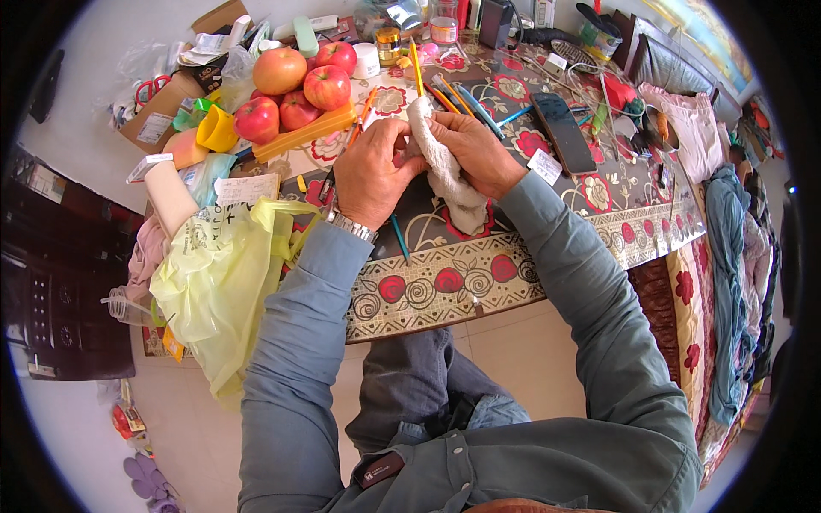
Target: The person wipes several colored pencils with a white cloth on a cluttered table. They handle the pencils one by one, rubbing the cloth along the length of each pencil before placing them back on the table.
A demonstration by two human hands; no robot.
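Note:
My right hand [481,151] grips a white knitted cloth [446,163], which looks like a sock or glove, near its upper end, and its lower part hangs towards the table's front. A yellow pencil [418,70] sticks up just beyond the cloth's top; whether it is inside the cloth I cannot tell. My left hand [378,173], with a metal wristwatch [351,226], is at the cloth's left side, thumb and fingertips close together; whether they pinch something small is hidden. Several coloured pencils [471,106] lie behind my right hand. A blue pencil [399,238] lies nearer the table edge.
A floral-covered table [442,282] spreads before me. Apples [327,86] fill an orange tray [308,133] at the back left. A yellow-green plastic bag [218,276] hangs over the left edge. To the right are a smartphone [563,133], cables and a pink cloth [683,122].

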